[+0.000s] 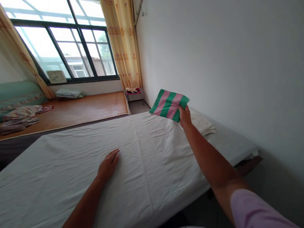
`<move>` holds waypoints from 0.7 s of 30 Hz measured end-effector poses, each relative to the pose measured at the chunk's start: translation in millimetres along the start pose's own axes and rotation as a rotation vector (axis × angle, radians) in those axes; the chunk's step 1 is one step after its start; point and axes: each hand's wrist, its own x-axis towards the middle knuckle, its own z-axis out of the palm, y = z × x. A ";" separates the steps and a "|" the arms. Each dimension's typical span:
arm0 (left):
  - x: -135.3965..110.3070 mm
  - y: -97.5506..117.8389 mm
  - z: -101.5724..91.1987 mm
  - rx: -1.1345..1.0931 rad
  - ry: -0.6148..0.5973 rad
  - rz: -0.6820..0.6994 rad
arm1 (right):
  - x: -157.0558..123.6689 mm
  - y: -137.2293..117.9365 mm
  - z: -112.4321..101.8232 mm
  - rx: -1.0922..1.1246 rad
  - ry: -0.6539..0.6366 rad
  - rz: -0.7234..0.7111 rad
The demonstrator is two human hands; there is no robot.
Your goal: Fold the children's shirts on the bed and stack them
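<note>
My right hand point(184, 116) reaches far out and grips the right edge of a folded cloth point(167, 104) with green and pink stripes. The cloth is held raised over the far side of a table covered with a white sheet point(83, 165). Just behind and below my right hand lies a folded cream cloth point(201, 124), partly hidden by my hand and wrist. Resting on the white sheet, my left hand point(109, 164) lies flat with its fingers stretched out and holds nothing.
Beyond the table stands a low bed with a brown mat point(91, 104), with crumpled clothes point(21, 115) and a folded pale-green bundle point(69, 93) on it. A small stool point(133, 91) is by the curtain point(120, 34). A white wall point(221, 56) runs along the right.
</note>
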 end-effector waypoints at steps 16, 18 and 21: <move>-1.2 0.2 2.5 0.160 -0.050 0.109 | -7.1 80.5 -127.5 -1.268 -0.019 -0.214; -3.1 2.6 1.7 0.163 -0.055 0.113 | -2.5 85.5 -130.0 -1.308 -0.153 -0.155; -6.0 6.1 -0.1 0.159 -0.058 0.107 | 9.9 90.2 -142.6 -1.300 -0.152 -0.045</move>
